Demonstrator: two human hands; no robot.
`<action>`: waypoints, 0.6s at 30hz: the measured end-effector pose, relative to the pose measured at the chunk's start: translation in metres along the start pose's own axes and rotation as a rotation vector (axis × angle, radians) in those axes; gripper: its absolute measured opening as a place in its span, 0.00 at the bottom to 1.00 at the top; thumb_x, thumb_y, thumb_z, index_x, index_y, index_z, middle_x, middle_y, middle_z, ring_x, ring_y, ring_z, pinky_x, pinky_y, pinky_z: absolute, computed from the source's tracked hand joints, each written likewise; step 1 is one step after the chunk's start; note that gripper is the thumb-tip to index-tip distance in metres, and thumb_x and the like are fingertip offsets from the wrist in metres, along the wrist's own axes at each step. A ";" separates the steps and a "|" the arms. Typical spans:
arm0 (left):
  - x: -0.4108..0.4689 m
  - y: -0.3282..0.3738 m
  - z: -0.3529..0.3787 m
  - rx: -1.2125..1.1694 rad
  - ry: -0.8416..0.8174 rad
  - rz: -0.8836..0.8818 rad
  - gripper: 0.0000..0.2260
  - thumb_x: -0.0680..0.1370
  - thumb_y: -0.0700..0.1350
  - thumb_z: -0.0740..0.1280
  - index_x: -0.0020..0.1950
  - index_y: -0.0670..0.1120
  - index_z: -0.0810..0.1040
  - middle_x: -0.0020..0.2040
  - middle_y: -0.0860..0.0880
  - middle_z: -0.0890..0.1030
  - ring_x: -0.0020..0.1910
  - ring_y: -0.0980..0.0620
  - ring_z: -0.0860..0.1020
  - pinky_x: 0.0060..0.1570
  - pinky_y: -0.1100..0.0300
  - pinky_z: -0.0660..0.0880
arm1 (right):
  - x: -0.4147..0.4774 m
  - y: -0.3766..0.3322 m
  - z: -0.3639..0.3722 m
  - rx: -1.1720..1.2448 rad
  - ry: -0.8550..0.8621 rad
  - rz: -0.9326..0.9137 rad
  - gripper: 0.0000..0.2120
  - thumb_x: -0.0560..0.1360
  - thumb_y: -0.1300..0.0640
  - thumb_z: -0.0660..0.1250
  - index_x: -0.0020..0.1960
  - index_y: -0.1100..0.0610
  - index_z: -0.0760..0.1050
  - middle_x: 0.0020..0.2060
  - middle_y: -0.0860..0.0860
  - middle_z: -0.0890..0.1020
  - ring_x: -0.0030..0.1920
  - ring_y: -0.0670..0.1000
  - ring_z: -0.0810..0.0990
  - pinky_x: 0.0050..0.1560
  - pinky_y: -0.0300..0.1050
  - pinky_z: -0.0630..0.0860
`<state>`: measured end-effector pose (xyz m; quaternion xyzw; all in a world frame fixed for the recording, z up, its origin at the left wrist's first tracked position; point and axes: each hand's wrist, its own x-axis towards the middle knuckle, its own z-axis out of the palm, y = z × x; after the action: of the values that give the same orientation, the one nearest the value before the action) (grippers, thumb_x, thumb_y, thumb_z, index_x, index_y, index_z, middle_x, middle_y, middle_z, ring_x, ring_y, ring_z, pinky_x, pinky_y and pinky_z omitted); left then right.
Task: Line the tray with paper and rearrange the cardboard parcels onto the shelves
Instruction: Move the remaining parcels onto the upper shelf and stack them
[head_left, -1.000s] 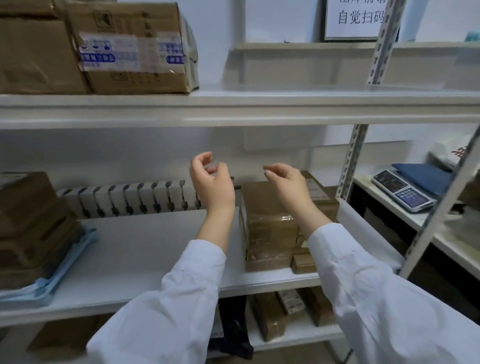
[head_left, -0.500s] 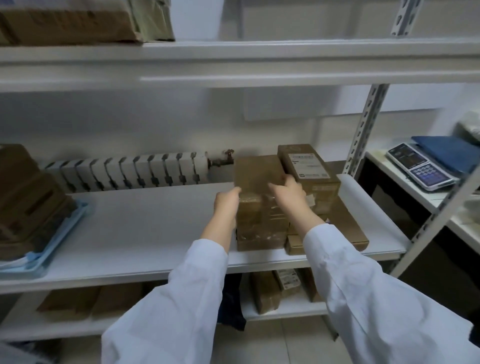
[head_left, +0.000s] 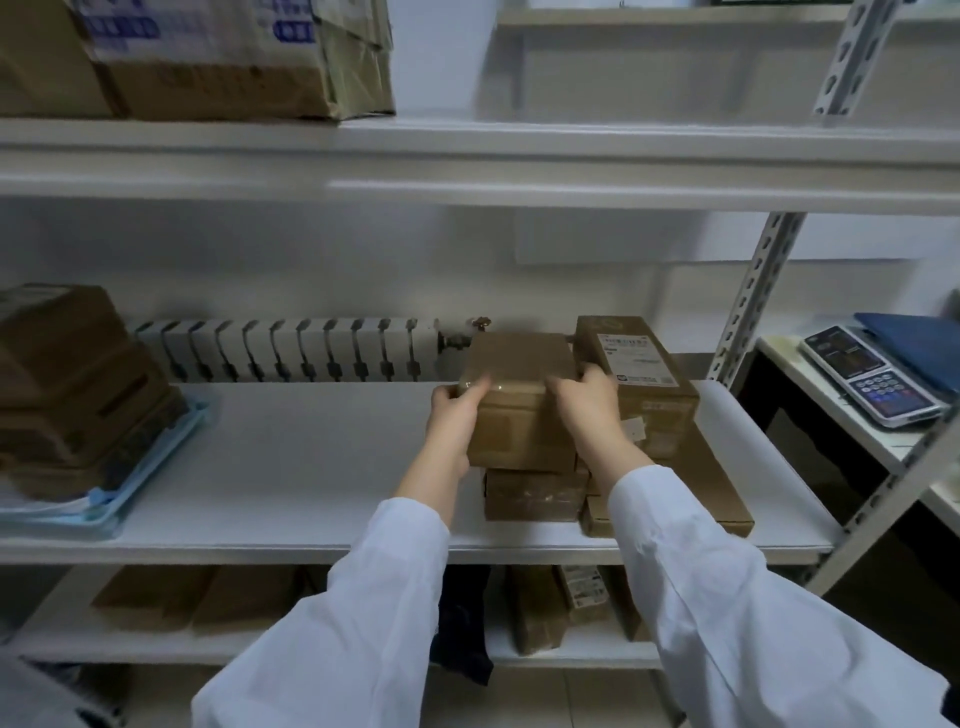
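Both hands clasp the top brown cardboard parcel (head_left: 519, 400) of a stack on the middle shelf (head_left: 291, 467). The left hand (head_left: 453, 415) presses its left side, thumb laid over the glossy taped front edge; its other fingers are hidden behind the box. The right hand (head_left: 587, 402) grips the right front corner, fingers curled over the top edge, fingertips blurred. The parcel is smeared by motion, so whether it sits on the lower parcel (head_left: 535, 493) or is lifted off it cannot be told. Just to the right stands a labelled parcel (head_left: 636, 374) on a flat carton (head_left: 711, 488); its label print is unreadable. At the far left a blue tray (head_left: 150, 467), cut by the frame edge, holds dim stacked boxes (head_left: 72, 384), with pale paper edges showing beneath. White sleeves (head_left: 363, 613) hide part of the lower shelf's parcels (head_left: 540, 608).
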<state>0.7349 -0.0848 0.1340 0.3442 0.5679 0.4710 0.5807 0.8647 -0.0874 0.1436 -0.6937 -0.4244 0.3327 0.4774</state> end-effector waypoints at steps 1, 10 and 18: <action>-0.003 0.001 -0.002 -0.010 0.004 0.014 0.28 0.73 0.56 0.69 0.68 0.49 0.64 0.62 0.42 0.75 0.56 0.42 0.76 0.56 0.45 0.76 | -0.003 -0.002 0.000 0.011 0.003 -0.012 0.25 0.76 0.52 0.64 0.70 0.60 0.66 0.68 0.57 0.66 0.64 0.59 0.71 0.67 0.56 0.69; -0.045 0.010 -0.038 0.012 0.061 0.217 0.34 0.74 0.57 0.67 0.75 0.46 0.59 0.71 0.47 0.68 0.65 0.47 0.71 0.57 0.57 0.70 | -0.054 -0.039 -0.002 0.023 0.032 -0.197 0.27 0.75 0.41 0.63 0.69 0.54 0.68 0.67 0.55 0.65 0.66 0.58 0.68 0.65 0.51 0.65; -0.103 0.047 -0.083 0.024 -0.083 0.331 0.21 0.72 0.47 0.72 0.63 0.51 0.70 0.55 0.54 0.78 0.47 0.58 0.76 0.40 0.63 0.69 | -0.098 -0.076 0.000 0.099 0.036 -0.289 0.26 0.77 0.43 0.61 0.70 0.57 0.68 0.68 0.56 0.68 0.66 0.58 0.70 0.66 0.53 0.67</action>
<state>0.6547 -0.1779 0.2029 0.4591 0.4842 0.5390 0.5140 0.8027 -0.1623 0.2213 -0.6068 -0.4945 0.2685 0.5614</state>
